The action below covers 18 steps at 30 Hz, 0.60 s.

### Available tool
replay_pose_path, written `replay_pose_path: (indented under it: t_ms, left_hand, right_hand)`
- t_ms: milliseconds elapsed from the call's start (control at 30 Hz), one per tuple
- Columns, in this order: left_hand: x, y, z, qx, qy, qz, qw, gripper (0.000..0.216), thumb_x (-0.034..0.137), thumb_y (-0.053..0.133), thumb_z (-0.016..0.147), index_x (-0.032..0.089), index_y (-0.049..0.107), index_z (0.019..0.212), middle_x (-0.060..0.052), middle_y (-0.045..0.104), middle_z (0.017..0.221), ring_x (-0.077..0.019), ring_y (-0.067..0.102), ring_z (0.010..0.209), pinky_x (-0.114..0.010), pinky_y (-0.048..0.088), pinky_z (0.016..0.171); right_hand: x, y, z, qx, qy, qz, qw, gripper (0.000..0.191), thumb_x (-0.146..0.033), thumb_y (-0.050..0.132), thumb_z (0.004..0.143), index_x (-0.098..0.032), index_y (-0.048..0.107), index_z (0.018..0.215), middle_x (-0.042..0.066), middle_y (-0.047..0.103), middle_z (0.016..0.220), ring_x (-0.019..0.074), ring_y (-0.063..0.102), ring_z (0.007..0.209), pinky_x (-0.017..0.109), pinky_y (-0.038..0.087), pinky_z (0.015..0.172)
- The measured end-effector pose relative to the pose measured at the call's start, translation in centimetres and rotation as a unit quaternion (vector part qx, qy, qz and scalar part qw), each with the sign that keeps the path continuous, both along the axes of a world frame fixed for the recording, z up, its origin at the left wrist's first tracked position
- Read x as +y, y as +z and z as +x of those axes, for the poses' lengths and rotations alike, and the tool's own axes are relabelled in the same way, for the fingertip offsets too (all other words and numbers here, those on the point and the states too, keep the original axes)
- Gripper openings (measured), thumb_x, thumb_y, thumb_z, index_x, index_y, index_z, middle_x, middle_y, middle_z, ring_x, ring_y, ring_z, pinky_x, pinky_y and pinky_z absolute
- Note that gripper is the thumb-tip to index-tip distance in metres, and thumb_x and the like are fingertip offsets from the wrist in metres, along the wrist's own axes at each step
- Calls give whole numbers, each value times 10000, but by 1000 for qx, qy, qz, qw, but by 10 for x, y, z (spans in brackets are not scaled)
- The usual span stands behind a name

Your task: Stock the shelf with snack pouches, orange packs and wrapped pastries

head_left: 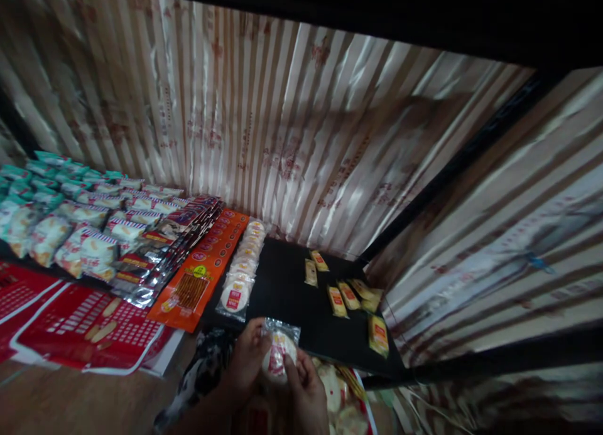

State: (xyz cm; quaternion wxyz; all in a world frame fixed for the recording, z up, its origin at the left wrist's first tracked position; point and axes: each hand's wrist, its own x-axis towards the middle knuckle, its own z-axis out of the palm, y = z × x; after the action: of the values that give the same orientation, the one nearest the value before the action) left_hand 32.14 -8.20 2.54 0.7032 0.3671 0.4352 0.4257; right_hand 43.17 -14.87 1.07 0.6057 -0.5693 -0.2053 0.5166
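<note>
Between both hands is a round white cracker packet (276,358) in clear wrapping with a red label, held upright in front of the shelf edge. My left hand (249,353) grips its left side, thumb on the front. My right hand (304,385) pinches its right side, fingers bent around the edge. Just beyond, a row of similar round cracker packets (235,294) runs back along the black shelf (282,272). An orange snack bag (193,284) lies left of that row.
Several small yellow packets (337,301) lie on the shelf's right part. Dark bags (164,247) and white-and-teal snack bags (97,250) fill the left. A red printed box (89,328) stands below. A black post (424,196) slants up at right, before striped sheeting (264,108).
</note>
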Motion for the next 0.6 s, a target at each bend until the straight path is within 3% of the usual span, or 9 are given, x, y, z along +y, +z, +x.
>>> replay_pose_path:
  t_ms: [100,233,433,600]
  left_hand:
    - [7,1,6,128,44,75,988,408,316,569,686,159,550,1062,-112,624,1071,-209,597,940,-311,492,780]
    - [14,1,13,253,49,199,945,395,221,479,723,172,555,1107,-124,518,1266,-237,477,1172,-397,443,930]
    - [30,-20,26,333,70,325,882,375,148,428,748,176,583,1089,-129,526,1267,-250,450,1209,-473,368,1022]
    - [47,-36,38,371,43,341,863,428,101,427,723,139,582,1121,-150,511,1291,-272,407,1250,-498,333,1050]
  right_hand:
    - [18,-2,13,-22,-29,1,999,515,-502,736,590,-186,598,972,54,712,801,213,663,703,301,522,628]
    - [49,0,27,-92,-62,-2,994,554,-537,716,570,-174,601,974,69,715,847,223,667,769,312,528,686]
    - [87,4,34,-122,-56,15,991,534,-492,693,594,-160,586,998,89,707,914,235,664,829,336,531,737]
    - [108,0,38,-108,-50,13,993,517,-450,684,601,-155,560,1007,92,706,903,229,667,796,354,527,749]
